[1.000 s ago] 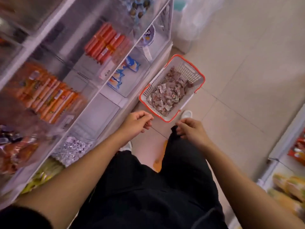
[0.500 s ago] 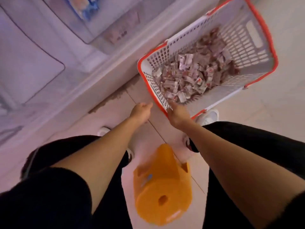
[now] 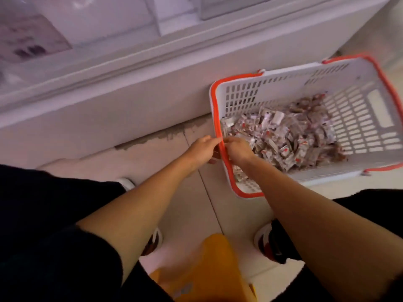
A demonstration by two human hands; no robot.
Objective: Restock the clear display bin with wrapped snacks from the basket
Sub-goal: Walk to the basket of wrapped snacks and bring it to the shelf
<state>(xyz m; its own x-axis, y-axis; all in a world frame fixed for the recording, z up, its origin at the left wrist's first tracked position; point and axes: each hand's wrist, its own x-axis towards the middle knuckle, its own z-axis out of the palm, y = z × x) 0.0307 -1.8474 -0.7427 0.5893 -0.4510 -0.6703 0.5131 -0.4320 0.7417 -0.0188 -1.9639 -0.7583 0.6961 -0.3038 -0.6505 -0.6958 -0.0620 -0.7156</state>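
A white basket with an orange rim point(image 3: 305, 77) sits on the floor at the right, against the shelf base. A heap of small wrapped snacks point(image 3: 290, 136) fills its bottom. My left hand point(image 3: 202, 149) reaches the near-left rim from outside and its fingertips pinch the orange edge. My right hand point(image 3: 238, 150) lies just inside the same rim, above the snacks, with its fingers curled towards the edge. Clear display bins point(image 3: 178, 12) show blurred along the top of the view.
The white base of the shelf unit point(image 3: 130, 94) runs across the view behind the basket. An orange stool point(image 3: 209, 271) stands on the tiled floor between my legs, and my shoes sit either side of it.
The view has dropped further towards the floor and closer to the basket. My left hand has moved up to the rim, and my right hand has reached over it.
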